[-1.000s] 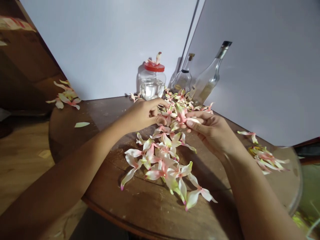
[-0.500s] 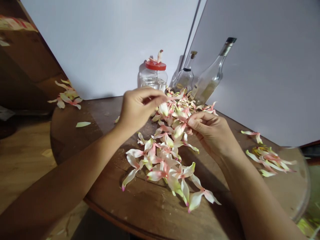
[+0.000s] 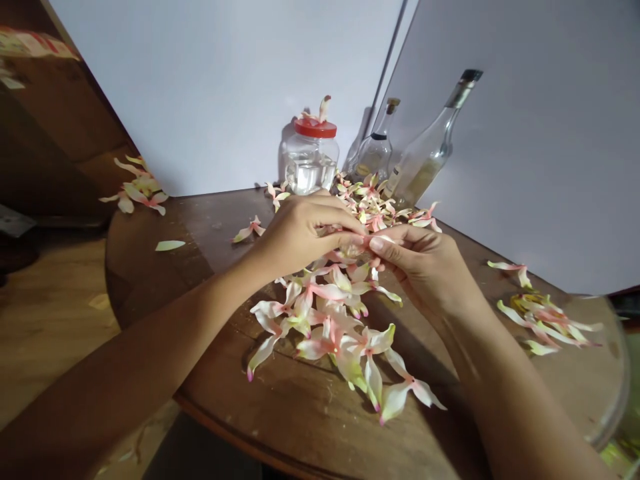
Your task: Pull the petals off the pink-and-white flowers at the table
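Above a long spread of pink-and-white flowers (image 3: 333,333), my two hands meet fingertip to fingertip. My left hand (image 3: 315,230) is closed, thumb and fingers pinching the pink part of a flower (image 3: 369,239). The thumb and forefinger of my right hand (image 3: 417,257) pinch the same spot from the other side. Most of that flower is hidden by the fingers. Beneath and behind the hands lie more loose flowers with pale, green-tipped petals, several of them overlapping.
A red-lidded clear jar (image 3: 313,157) with flowers on its lid stands by the wall. Beside it are a short corked bottle (image 3: 375,150) and a taller bottle (image 3: 435,147). Small flower piles lie at the left edge (image 3: 140,190) and right side (image 3: 550,317) of the round wooden table (image 3: 225,407).
My left hand has come right and down to my right hand, and its fingertips now meet the right ones at the flower. The right hand has stayed nearly in place.
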The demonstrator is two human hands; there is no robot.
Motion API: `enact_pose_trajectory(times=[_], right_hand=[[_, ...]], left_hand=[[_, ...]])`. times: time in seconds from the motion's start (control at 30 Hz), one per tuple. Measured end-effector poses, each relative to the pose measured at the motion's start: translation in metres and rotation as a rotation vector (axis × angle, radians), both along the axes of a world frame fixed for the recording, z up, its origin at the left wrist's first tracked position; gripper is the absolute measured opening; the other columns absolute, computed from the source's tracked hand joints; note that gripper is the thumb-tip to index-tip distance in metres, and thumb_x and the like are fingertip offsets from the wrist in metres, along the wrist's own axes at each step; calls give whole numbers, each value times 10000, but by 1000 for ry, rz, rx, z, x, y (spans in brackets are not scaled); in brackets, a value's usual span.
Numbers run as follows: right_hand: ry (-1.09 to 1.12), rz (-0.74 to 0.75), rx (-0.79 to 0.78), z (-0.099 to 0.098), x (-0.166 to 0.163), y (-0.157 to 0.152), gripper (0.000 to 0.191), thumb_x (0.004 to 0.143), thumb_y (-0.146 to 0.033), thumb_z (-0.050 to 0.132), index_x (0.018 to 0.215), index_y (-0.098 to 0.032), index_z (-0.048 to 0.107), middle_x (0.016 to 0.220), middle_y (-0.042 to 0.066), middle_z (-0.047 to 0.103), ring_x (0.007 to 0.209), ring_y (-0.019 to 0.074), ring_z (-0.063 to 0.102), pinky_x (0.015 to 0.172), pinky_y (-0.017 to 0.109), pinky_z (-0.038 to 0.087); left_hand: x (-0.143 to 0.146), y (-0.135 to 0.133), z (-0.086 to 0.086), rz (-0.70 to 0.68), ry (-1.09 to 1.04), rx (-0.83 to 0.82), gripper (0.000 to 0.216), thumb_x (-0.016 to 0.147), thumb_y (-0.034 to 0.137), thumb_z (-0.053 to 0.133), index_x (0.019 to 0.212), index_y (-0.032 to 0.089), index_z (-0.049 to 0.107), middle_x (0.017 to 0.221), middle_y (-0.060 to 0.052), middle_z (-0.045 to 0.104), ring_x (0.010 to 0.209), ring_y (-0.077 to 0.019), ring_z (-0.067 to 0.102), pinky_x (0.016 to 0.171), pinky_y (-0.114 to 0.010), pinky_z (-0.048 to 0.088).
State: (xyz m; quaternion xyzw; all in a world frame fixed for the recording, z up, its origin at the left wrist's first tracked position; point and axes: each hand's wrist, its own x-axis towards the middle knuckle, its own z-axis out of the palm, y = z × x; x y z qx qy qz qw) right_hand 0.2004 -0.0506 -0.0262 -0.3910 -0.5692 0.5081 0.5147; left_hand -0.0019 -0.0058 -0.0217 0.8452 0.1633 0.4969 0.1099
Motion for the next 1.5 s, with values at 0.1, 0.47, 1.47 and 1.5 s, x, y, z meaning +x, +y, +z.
enact_pose_trajectory(times=[0.1, 0.47, 1.47, 1.5], right_hand=[[23, -35, 41, -2, 3, 3, 164, 744, -276, 888, 688, -210, 748, 626, -6, 685, 551, 111, 613, 499, 224, 499], [13, -61, -3, 7, 10, 1, 115, 771, -254, 861, 864, -214, 806, 821, 31, 741, 712, 131, 666, 674, 251, 578], [68, 7, -37, -1, -4, -2, 155, 806, -336, 841, 754, -225, 747, 637, -8, 650, 536, 101, 532, 477, 232, 393], [82, 0, -35, -1, -4, -2, 171, 800, -334, 847, 736, -225, 733, 635, -12, 634, 543, 98, 523, 481, 227, 396]], left_hand=[[-6, 2, 2, 61, -82, -71, 11, 869, 226, 763, 869, 219, 772, 853, -18, 760, 813, -132, 679, 759, -288, 556], [-28, 7, 16, -63, 72, -209, 303, 844, 406, 780, 1110, 262, 753, 947, -42, 739, 731, -130, 626, 597, -257, 481], [-7, -4, 10, 78, -13, -104, 45, 867, 264, 756, 849, 224, 764, 856, -5, 771, 845, -164, 695, 818, -341, 573], [-7, -4, 10, 90, -38, -116, 55, 874, 263, 748, 857, 212, 761, 860, -12, 768, 850, -162, 694, 819, -334, 576]])
